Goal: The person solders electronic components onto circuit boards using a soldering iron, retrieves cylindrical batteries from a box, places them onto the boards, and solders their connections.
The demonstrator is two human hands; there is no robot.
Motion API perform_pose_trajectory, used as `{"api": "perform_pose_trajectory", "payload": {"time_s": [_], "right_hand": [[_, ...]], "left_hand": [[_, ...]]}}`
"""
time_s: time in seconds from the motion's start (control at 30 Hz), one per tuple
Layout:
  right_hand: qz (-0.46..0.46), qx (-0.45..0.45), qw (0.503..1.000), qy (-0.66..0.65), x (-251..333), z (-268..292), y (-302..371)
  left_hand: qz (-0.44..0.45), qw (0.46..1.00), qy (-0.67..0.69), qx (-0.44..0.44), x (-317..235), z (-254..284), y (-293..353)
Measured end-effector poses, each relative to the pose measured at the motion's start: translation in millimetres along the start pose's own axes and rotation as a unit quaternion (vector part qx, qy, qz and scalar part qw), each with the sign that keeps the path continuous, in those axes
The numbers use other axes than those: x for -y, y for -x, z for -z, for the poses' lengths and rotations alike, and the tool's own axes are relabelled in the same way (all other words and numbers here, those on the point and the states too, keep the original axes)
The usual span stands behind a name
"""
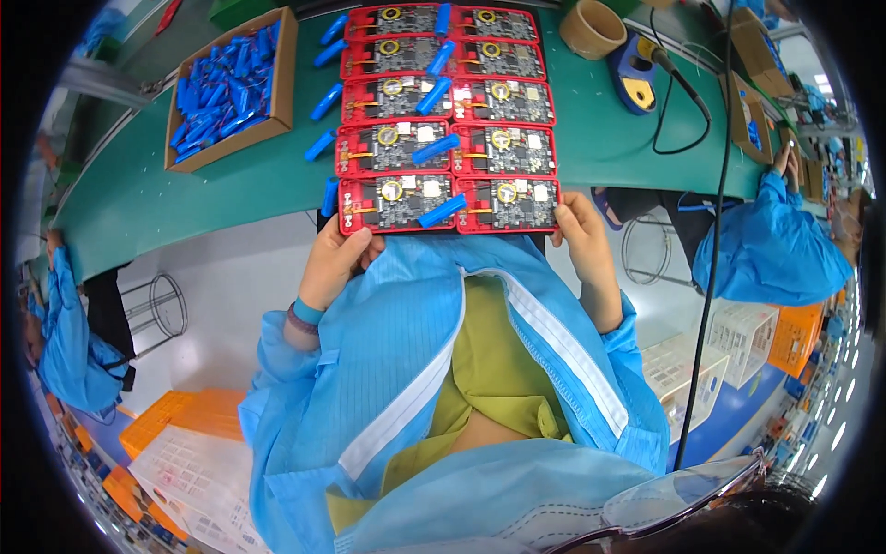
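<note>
Red cases with dark circuit boards (406, 203) in them lie in two columns running away from me. Each board carries a round, yellow-ringed part. My left hand (334, 260) grips the near left corner of the nearest left case, thumb on its edge. At the near right corner, my right hand (581, 235) pinches the rim of the nearest right case (509, 203); its fingers are partly hidden beneath. Blue wrapped battery cells lie along the left side of each column, among them one blue battery cell (443, 211) slanting across the gap between the two nearest cases.
A cardboard box (284, 78) full of blue cells stands on the green table (258, 198) at left. Far right are a tan round pot (592, 30), a soldering iron (678, 69) and its blue stand (633, 78). A black cable (718, 231) hangs at right. Co-workers (775, 240) sit both sides.
</note>
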State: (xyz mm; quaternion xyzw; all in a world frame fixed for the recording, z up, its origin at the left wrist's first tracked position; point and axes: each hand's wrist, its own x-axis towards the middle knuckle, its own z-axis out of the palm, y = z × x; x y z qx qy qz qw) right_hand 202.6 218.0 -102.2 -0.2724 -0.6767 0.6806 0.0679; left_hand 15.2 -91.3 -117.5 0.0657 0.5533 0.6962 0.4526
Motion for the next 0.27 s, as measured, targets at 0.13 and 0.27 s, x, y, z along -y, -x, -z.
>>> {"api": "perform_pose_trajectory", "payload": {"time_s": [0.13,0.27], "right_hand": [[-0.001,-0.011,0.99,-0.143,-2,-8,6],[0.016,0.049,0.989,-0.139,-11,-8,16]], "left_hand": [[-0.053,0.998,0.004,0.022,-7,-8,1],[-0.003,0.994,0.083,0.076,-17,-11,4]]}}
